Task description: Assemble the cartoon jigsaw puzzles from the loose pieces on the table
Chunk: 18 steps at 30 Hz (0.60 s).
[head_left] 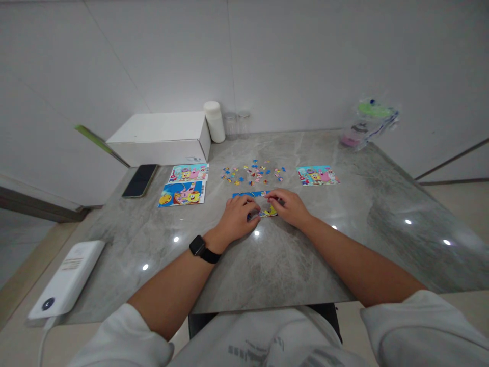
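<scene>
A partly joined jigsaw point(268, 213) lies on the grey marble table point(267, 265), between my two hands and partly covered by them. My left hand point(240, 218), below a black watch, rests at its left side with the fingers curved and apart. At its right side, my right hand point(287, 206) has thumb and fingertips pinched together over the upper edge; whatever is between them is too small to name. Behind the jigsaw are scattered loose pieces point(254, 173). A finished-looking cartoon picture point(318, 176) lies to the right, and two picture cards point(182, 194) lie to the left.
A phone point(140, 181) and a white box point(160, 137) are at the back left, beside a white bottle point(214, 122) and two clear glasses point(243, 125). A white device with a cable point(69, 280) sits front left. At the back right stands a plastic bag point(369, 125).
</scene>
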### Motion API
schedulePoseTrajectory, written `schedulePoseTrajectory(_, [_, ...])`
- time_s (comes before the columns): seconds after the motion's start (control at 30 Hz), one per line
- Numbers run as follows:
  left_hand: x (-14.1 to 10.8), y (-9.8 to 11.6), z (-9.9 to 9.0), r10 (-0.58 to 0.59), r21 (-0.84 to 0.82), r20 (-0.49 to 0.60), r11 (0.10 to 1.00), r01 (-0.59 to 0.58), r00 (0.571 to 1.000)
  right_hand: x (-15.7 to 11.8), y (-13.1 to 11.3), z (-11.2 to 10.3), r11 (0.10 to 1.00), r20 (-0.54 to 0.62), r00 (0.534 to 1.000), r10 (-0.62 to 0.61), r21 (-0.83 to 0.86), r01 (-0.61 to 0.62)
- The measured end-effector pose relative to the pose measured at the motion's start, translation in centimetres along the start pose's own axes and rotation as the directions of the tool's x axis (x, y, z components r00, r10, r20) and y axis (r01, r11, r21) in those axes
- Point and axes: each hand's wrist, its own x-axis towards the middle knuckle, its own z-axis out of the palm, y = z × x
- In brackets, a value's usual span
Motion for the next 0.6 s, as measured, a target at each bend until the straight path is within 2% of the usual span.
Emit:
schedulePoseTrajectory(0.17, [-0.2, 0.0, -0.2, 0.052, 0.017, 0.012, 0.999, -0.052, 0.999, -0.1, -0.1, -0.5, 0.99, 0.016, 0.998, -0.057, -0.125, 0.058])
schedulePoseTrajectory(0.37, [-0.2, 0.3, -0.5, 0.08, 0.037, 0.039, 0.996, -0.082, 0.996, -0.6, -0.9, -1.4, 0.927, 0.217, 0.972, -0.093, -0.338, 0.165])
schedulePoseTrajectory(0.47, [-0.2, 0.4, -0.5, 0.075, 0.03, 0.038, 0.997, -0.076, 0.996, -0.8, -1.4, -1.6, 0.914, 0.275, 0.957, -0.09, -0.359, 0.189])
schedulePoseTrajectory(0.6, [-0.3, 0.5, -0.5, 0.08, 0.028, 0.04, 0.996, -0.081, 0.996, -0.8, -1.7, -1.6, 0.922, 0.297, 0.951, -0.085, -0.339, 0.189])
